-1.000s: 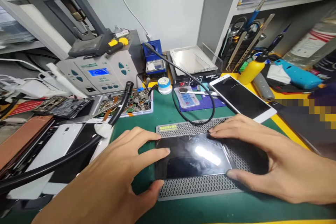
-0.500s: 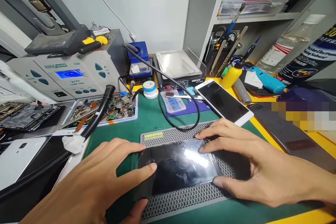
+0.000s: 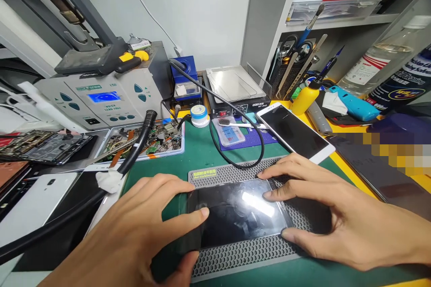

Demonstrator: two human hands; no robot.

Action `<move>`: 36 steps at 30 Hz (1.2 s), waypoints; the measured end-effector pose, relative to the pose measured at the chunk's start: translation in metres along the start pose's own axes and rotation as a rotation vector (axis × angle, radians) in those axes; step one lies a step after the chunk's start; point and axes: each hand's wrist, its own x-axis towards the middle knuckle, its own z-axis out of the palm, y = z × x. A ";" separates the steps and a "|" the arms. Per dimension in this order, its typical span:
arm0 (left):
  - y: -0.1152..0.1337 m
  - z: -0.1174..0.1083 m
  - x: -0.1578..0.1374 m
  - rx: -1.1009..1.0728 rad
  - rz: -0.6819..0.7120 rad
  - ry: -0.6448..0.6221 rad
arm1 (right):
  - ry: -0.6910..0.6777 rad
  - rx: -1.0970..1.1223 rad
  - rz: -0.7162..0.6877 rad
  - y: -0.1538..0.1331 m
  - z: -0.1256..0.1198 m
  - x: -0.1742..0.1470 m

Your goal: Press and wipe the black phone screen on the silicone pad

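Observation:
A black glass-fronted phone or phone screen lies flat on a grey honeycomb-patterned anti-slip pad, a bright light reflected on its glass. My left hand spans its left end: one fingertip sits at the far corner, another presses on the glass, and the thumb is by the near edge. At the right end, my right hand has fingertips on the far edge and glass and its thumb at the near right corner. Both hands grip it by its edges. Part of its left end is shaded by my left hand.
A black cable loops just behind the pad. Left stand a hot-air station, a tray of circuit boards and a black hose. Behind are a heating plate and a white phone. Bottles stand right.
The whole view has shifted slightly, so everything sits a little farther right in the picture. Both hands keep practically the same hold, and the black phone stays on the pad.

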 end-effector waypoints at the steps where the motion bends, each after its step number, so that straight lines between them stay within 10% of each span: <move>1: 0.002 -0.001 0.000 0.025 0.005 -0.003 | 0.002 -0.006 -0.006 0.000 0.000 0.000; 36: 0.010 -0.018 0.001 -0.057 0.023 -0.047 | -0.017 0.126 -0.038 0.009 0.003 -0.003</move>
